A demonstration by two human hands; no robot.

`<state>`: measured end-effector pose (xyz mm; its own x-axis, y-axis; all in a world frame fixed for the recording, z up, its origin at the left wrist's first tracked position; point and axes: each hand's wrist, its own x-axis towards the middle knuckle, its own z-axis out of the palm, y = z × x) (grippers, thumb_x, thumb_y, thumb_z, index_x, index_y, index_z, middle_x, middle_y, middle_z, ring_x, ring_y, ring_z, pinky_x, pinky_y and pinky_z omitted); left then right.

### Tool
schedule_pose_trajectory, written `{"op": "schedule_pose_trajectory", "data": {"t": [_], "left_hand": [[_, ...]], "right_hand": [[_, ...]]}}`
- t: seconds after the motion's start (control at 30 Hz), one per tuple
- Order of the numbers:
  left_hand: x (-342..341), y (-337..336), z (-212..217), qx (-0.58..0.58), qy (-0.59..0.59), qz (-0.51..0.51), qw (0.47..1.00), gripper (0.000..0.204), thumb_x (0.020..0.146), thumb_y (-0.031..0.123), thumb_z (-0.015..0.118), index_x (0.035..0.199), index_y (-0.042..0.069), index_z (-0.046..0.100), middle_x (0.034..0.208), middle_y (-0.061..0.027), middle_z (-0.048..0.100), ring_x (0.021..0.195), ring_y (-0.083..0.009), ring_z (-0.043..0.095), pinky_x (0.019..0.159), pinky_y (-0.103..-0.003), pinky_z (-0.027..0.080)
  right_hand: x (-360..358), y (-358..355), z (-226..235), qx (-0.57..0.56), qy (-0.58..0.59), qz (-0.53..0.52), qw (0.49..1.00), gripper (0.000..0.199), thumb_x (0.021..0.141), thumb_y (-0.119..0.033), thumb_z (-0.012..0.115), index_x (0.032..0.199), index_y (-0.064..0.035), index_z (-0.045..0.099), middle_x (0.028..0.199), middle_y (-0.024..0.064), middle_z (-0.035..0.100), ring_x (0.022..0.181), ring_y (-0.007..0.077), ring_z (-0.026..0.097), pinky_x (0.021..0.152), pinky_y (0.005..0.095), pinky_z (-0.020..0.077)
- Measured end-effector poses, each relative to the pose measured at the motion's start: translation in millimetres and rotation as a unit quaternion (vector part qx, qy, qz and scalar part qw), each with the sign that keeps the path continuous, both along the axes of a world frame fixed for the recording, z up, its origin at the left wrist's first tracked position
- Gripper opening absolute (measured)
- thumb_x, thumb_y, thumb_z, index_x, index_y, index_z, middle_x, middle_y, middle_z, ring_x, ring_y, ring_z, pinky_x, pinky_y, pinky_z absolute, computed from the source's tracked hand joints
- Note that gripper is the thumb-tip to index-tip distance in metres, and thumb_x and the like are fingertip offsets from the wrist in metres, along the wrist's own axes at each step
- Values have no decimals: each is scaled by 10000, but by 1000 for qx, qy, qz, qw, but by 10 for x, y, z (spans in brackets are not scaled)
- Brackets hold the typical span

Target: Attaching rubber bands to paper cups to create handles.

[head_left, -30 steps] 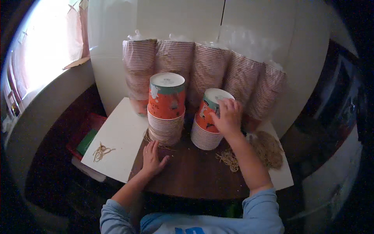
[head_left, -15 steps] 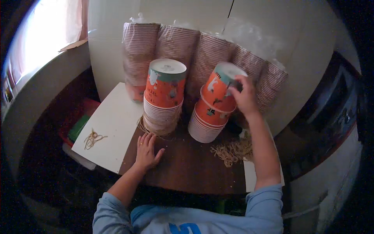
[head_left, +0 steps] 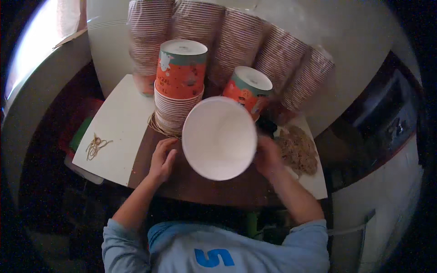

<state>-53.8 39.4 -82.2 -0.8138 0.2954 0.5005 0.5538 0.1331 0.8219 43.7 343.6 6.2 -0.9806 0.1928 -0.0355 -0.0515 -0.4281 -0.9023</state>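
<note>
A white-lined paper bucket point(head_left: 219, 136) is tipped so that its round mouth faces up toward me. My right hand point(head_left: 269, 157) grips its right side, with the fingers partly hidden behind it. My left hand point(head_left: 163, 159) is at the near side of the left stack, thumb and fingers apart, holding nothing. That stack of upside-down orange and green paper buckets point(head_left: 182, 77) stands on a brown table strip, with tan rubber bands point(head_left: 154, 125) around its foot. A shorter upside-down stack point(head_left: 248, 86) sits to its right, partly covered by the tipped bucket.
Tall plastic-wrapped bucket stacks point(head_left: 236, 45) line the table's back. A heap of tan rubber bands point(head_left: 298, 152) lies at the right, beside a dark object point(head_left: 266, 127). A few loose bands point(head_left: 96, 146) rest on the white left tabletop point(head_left: 114, 123).
My right hand has lifted the top bucket off the right stack, brought it nearer and turned its mouth toward me. The view has tilted downward. My left hand stays near the left stack.
</note>
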Motion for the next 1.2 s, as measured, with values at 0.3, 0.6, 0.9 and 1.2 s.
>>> {"op": "schedule_pose_trajectory", "data": {"t": [0.3,0.6,0.9,1.2], "left_hand": [[504,16,769,51,-242,-79,966,447,765,-19,419,1208,-30,476,1066,-103,591,972,-171,560,854,-289,440],[475,-2,963,-51,-234,-60,969,420,761,6,388,1157,-59,512,1024,-140,615,981,-190,571,852,-294,438],[412,-112,755,-29,-186,6,982,395,813,121,595,1170,-22,510,1062,-107,592,931,-171,568,811,-283,449],[456,-202,905,-26,-121,50,991,368,775,117,657,1117,18,562,983,-55,596,662,-70,509,559,-219,433]], "right_hand": [[48,53,-974,311,-109,94,940,271,830,-290,604,998,-78,614,979,49,630,878,202,592,780,361,468],[-327,738,-574,769,-37,-47,636,201,689,-250,671,813,-93,658,882,109,559,860,295,533,776,394,441],[-421,691,-651,829,50,-47,555,149,668,-231,658,756,-111,667,810,116,586,822,317,543,739,451,451],[-310,1207,369,332,73,-165,926,174,792,-188,600,832,-24,644,795,47,637,764,159,587,724,306,473]]}}
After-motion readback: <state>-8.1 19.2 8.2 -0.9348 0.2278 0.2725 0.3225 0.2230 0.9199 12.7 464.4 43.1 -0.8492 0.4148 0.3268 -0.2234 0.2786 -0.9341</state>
